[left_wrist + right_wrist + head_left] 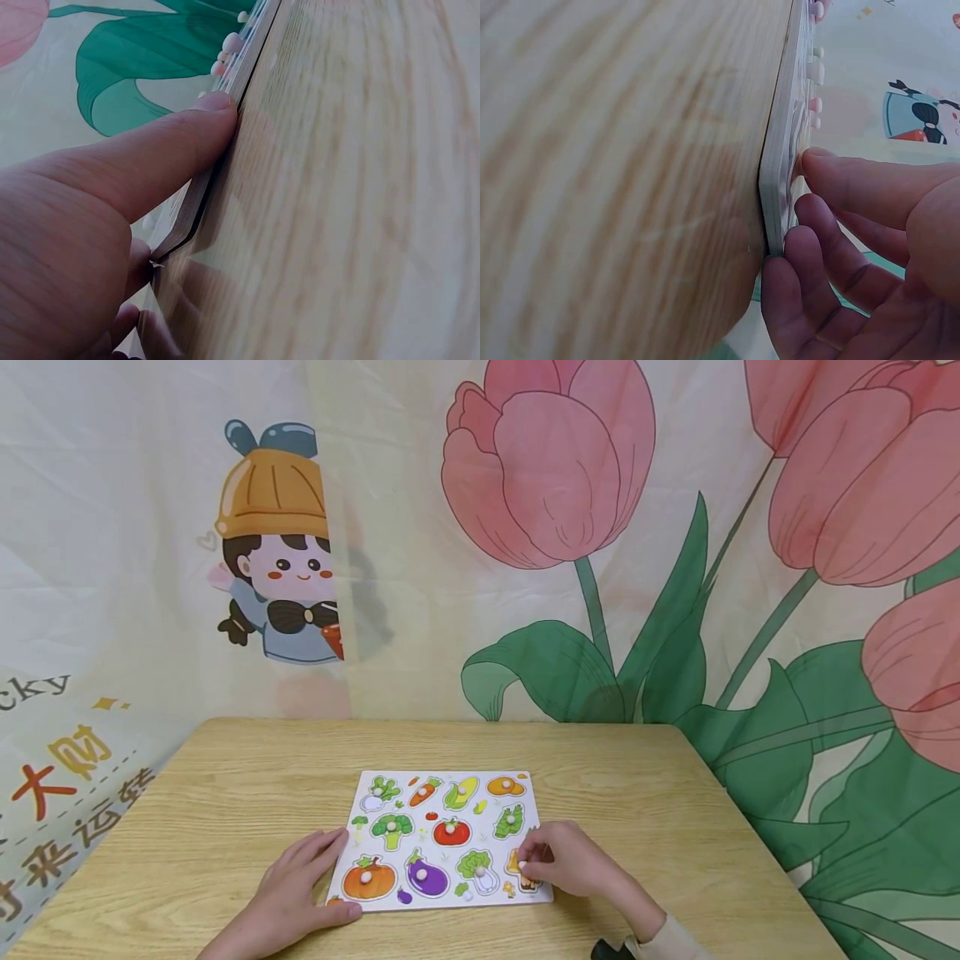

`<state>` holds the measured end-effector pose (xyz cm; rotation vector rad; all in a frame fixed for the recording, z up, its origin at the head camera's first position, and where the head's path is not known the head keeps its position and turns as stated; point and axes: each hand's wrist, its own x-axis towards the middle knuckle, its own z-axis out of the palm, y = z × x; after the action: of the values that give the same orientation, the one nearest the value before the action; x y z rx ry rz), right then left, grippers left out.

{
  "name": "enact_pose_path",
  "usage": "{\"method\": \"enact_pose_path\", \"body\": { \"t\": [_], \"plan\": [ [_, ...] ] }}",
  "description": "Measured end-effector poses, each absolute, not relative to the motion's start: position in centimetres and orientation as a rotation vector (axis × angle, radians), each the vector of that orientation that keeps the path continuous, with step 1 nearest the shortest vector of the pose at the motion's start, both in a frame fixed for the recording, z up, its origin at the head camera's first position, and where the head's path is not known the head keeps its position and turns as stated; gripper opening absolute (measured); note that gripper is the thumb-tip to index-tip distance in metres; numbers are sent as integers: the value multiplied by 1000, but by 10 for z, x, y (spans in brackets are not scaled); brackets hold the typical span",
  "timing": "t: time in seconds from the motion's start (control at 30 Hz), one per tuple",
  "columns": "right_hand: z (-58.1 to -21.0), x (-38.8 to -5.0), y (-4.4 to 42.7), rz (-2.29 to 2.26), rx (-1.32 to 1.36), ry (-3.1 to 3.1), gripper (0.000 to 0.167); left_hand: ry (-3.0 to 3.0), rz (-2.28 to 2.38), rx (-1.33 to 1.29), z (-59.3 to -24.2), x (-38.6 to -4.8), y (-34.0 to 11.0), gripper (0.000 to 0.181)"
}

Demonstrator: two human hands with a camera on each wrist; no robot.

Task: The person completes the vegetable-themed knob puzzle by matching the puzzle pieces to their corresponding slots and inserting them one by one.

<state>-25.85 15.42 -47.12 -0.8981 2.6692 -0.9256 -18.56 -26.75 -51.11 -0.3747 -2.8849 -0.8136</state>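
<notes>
A white wooden vegetable puzzle board (442, 900) lies flat on the table, its pieces fitted with small round knobs. At its near right corner is a mushroom puzzle piece (529, 884), partly hidden by my right hand (566, 860). The thumb and index finger of that hand pinch the piece's knob, and its other fingers lie by the board's right edge in the right wrist view. My left hand (296, 885) rests at the near left corner, thumb on the front edge and fingers along the left edge. Nearest to it is the pumpkin piece (378, 883).
Other pieces sit in the board, among them an eggplant (429, 878), a bok choy (474, 864), a tomato (452, 838) and a broccoli (392, 837). The wooden table (247, 777) meets a printed curtain (405, 568) behind. A black object (611, 950) shows by the right sleeve.
</notes>
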Motion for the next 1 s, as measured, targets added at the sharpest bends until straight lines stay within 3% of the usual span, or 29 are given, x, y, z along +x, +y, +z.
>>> {"method": "enact_pose_path", "body": {
  "t": [1.0],
  "plan": [
    [-471,-258,153,-918,-862,2679,8,-2883,-811,-372,-514,-186,-269,107]
  ]
}}
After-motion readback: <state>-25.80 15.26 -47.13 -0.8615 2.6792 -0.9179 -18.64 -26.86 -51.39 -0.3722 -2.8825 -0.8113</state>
